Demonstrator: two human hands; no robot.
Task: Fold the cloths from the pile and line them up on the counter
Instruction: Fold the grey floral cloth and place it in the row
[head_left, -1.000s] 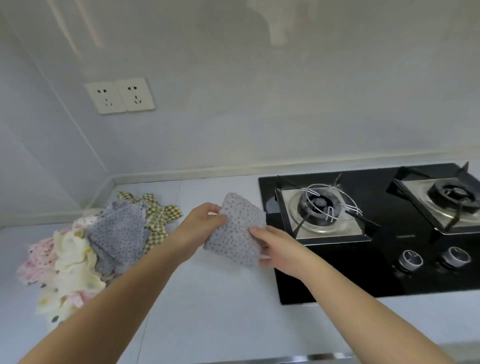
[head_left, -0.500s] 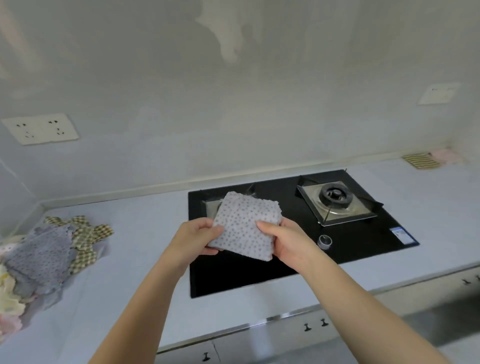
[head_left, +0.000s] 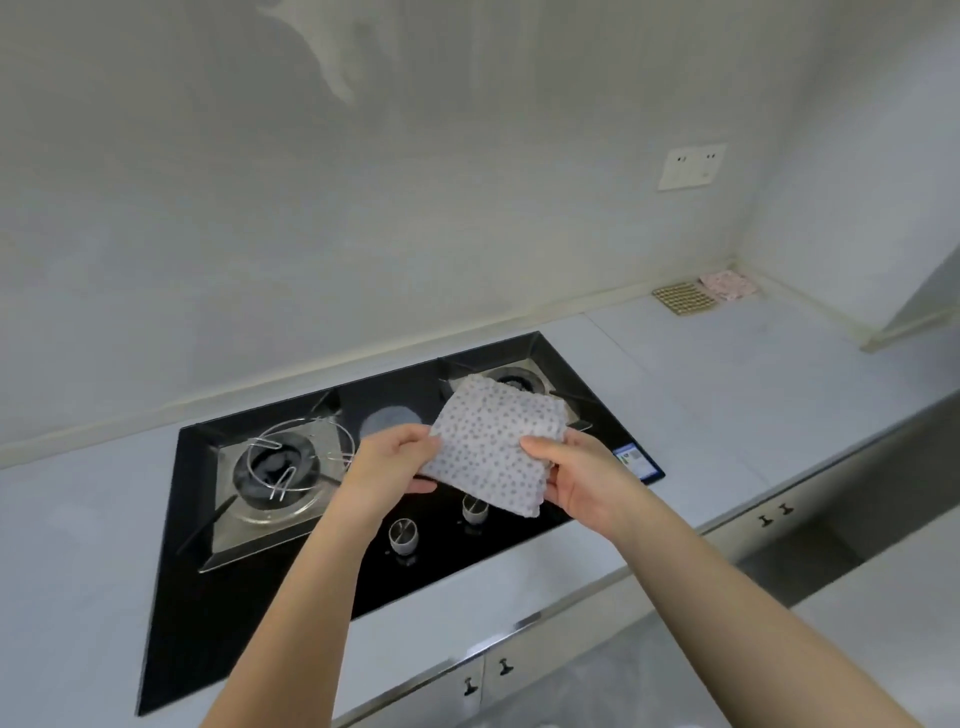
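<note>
A folded grey dotted cloth (head_left: 493, 449) hangs in the air over the black gas hob (head_left: 363, 571). My left hand (head_left: 387, 465) pinches its left edge and my right hand (head_left: 582, 480) pinches its right edge. Far off in the right back corner of the counter lie two folded cloths side by side: a yellow checked cloth (head_left: 683, 298) and a pink patterned cloth (head_left: 728, 285). The pile of cloths is out of view.
The hob has two burners (head_left: 275, 470) and two knobs (head_left: 402, 535) near its front. White counter (head_left: 727, 405) stretches right of the hob to the corner wall. A wall socket (head_left: 691, 167) sits above. Cabinet fronts with small handles (head_left: 774, 517) run below the counter edge.
The view has swung right: the pile at the left has dropped out of sight and the right corner with two folded cloths has come in. Both hands carried the dotted cloth rightward over the hob.
</note>
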